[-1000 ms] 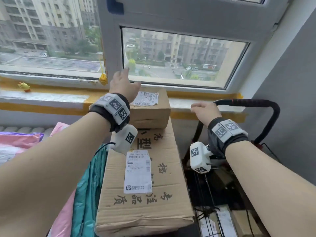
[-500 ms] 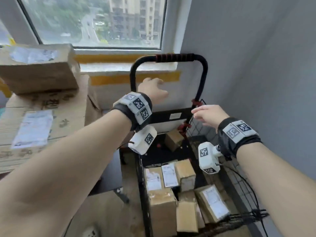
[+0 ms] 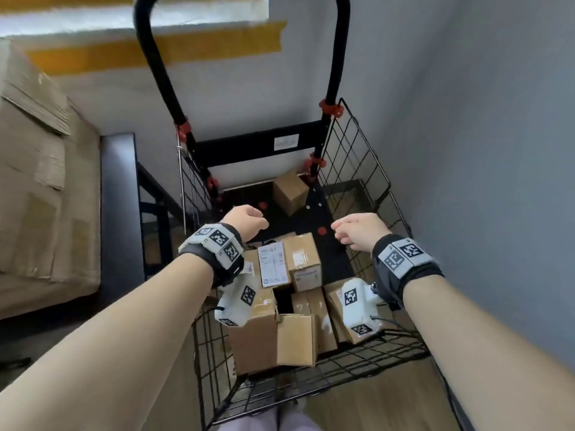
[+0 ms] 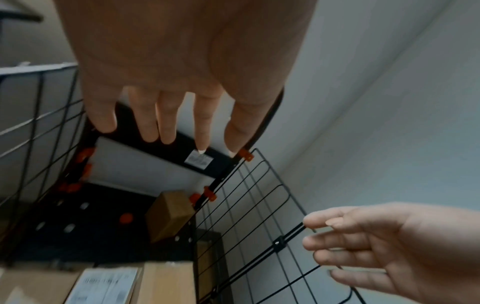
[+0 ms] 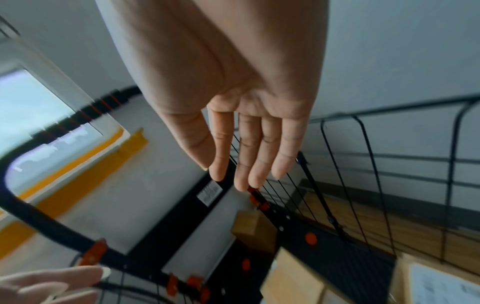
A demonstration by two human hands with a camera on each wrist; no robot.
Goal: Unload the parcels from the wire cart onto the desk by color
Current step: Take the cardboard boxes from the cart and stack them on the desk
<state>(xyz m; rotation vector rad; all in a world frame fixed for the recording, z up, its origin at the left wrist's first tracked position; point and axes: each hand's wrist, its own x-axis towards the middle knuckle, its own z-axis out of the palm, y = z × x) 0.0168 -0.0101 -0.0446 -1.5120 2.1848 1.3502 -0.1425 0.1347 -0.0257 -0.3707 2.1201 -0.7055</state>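
Now lower, both hands [image 3: 245, 220] over wire cart [image 3: 357, 169]

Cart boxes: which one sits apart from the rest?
The small plain brown box at the far end of the wire cart, near the handle posts. It stands alone, tilted on the black floor; the others cluster at the near end.

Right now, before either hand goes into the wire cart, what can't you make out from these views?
- Label text on the cardboard parcels: head view, too small and blurred.
- Parcels under the left wrist camera and right wrist camera: head view, partly covered.
- Desk: no view clearly shows its top.
- Any non-brown parcels: none visible in the wire cart.
- Left hand and right hand: fingers hidden in head view; wrist views show them empty.
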